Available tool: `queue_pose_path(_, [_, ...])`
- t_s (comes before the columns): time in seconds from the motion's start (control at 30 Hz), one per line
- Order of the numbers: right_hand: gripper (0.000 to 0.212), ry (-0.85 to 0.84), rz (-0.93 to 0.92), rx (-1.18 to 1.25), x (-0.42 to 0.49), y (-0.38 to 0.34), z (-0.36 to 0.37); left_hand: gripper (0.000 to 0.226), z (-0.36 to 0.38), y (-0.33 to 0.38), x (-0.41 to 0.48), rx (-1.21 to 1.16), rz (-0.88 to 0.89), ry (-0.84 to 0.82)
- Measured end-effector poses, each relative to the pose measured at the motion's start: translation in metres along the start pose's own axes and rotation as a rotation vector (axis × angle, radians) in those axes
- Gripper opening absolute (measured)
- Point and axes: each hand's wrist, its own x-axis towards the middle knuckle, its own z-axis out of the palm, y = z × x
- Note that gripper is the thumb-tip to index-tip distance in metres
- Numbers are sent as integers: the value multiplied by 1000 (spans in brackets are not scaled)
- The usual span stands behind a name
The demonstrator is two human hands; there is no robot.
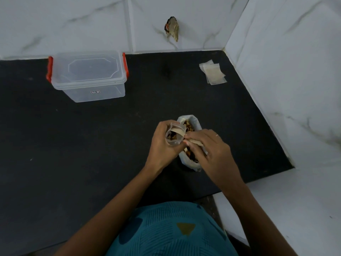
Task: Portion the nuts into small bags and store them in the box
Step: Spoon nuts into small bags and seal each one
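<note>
A small clear bag [175,134] with a few nuts inside is gripped upright by my left hand [164,145], its mouth open. Just right of it, a large white bag of nuts [191,126] stands open on the black counter [92,145]. My right hand [212,150] reaches over the large bag, its fingertips pinched at the small bag's edge; what they pinch is hidden. A clear plastic box [88,76] with red latches and its lid on sits at the back left. A stack of empty small bags [214,73] lies at the back right.
White marble-pattern tiled walls close the counter at the back and right. A small dark object [172,28] hangs on the back wall. The counter's right edge drops off near the lower right.
</note>
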Motion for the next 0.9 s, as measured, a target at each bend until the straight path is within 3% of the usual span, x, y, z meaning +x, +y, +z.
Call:
queue_pose_path(0.33, [24, 101, 174, 149, -3, 7, -5, 43, 0, 4, -1, -49, -61, -19])
queue_pose_path(0.47, [26, 120, 156, 145, -4, 2, -7, 49, 0, 7, -1, -59, -51, -23])
queue_pose_path(0.63, [22, 19, 122, 97, -3, -3, 2, 36, 0, 10, -1, -51, 1, -77])
queue_pose_path(0.9, [26, 141, 180, 164, -5, 3, -9, 51, -4, 0, 3, -26, 21, -47])
